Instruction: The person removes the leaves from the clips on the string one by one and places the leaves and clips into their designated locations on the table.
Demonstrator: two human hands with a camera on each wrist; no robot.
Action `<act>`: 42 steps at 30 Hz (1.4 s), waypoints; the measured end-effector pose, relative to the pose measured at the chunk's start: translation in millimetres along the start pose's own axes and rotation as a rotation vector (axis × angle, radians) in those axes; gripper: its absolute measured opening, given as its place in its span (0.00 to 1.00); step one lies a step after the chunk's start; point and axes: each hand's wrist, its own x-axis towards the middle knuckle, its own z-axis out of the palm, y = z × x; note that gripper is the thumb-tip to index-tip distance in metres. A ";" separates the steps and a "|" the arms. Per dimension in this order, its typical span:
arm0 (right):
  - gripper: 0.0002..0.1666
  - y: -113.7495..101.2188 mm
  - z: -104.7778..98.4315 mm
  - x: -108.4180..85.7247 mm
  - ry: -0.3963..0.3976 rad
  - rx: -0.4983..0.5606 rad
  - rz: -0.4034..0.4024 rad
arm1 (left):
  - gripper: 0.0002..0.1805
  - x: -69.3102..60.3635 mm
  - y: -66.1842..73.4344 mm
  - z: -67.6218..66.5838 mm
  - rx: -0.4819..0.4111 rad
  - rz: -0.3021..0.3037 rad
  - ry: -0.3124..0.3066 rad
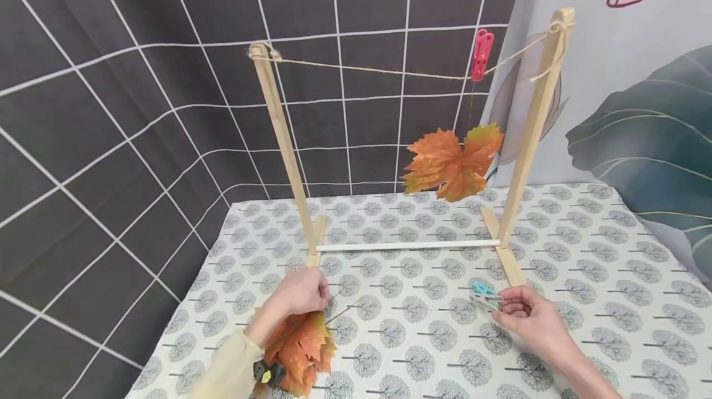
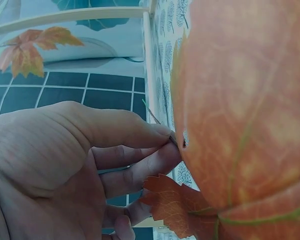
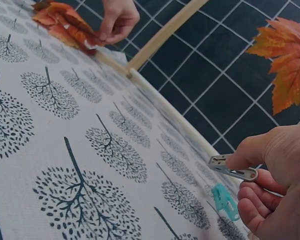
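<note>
While the left hand (image 1: 303, 291) pinches a stem (image 2: 157, 118) beside the orange leaves (image 1: 303, 346) on the tree-print tablecloth (image 1: 384, 349), the right hand (image 1: 531, 319) grips 1 white clothespin (image 3: 235, 169) just beside 1 teal clothespin (image 3: 224, 201), near the wooden frame (image 1: 532, 133).

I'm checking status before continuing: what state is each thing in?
Left hand: pinching leaf stem
Right hand: pinching pale clip
Pale clip: held
Turquoise clip: beside pale clip, unclear if held
Pink clip: upright, clamped on string
String: tied to both posts, sagging
Hanging leaf: dangling below pink clip
Lower leaves: bunched near left hand
Posts: standing
</note>
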 end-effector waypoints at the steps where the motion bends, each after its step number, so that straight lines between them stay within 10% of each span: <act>1: 0.29 0.4 -0.7 -0.1 -0.001 -0.005 0.007 | 0.10 0.7 0.4 0.5 -0.002 0.003 -0.001; 42: 0.26 11.9 0.0 1.4 0.007 -0.317 -0.030 | 0.11 2.8 -2.9 22.9 0.054 0.107 -0.001</act>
